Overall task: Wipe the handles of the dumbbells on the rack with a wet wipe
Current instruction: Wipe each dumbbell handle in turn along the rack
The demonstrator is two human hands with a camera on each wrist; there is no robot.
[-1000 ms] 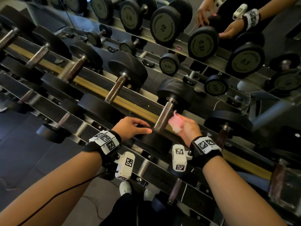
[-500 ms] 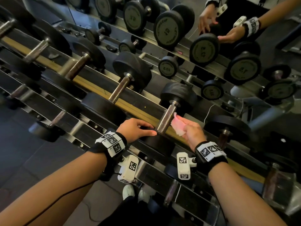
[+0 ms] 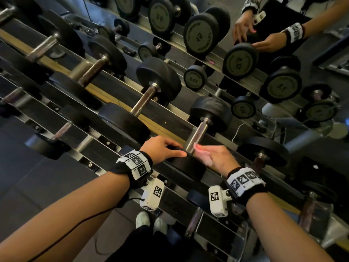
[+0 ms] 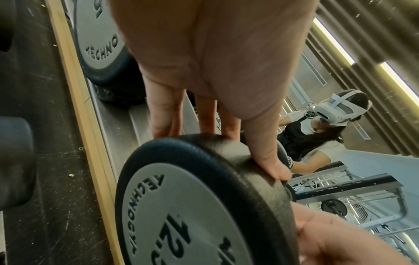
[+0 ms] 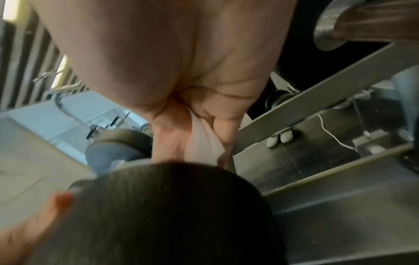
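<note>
A black dumbbell with a knurled steel handle (image 3: 197,134) lies across the rack rails. My left hand (image 3: 176,150) grips its near head (image 3: 188,165), fingers draped over the rim and thumb along it. That head (image 4: 181,206) is marked 12, and the left thumb (image 4: 272,161) presses its edge. My right hand (image 3: 205,152) pinches a pale pink wet wipe (image 3: 203,154) against the lower end of the handle, just above the near head. In the right wrist view the wipe (image 5: 204,145) hangs from the curled fingers behind the dark head (image 5: 170,215).
More dumbbells lie in a row: one handle to the left (image 3: 144,101), one to the right (image 3: 258,161). A lower tier (image 3: 62,129) sits nearer me. A mirror behind the rack reflects dumbbells (image 3: 239,61) and my hands. A yellow strip (image 3: 105,95) runs along the rail.
My right hand has slid the wipe down the handle toward the near head. The left hand has kept its hold on that head.
</note>
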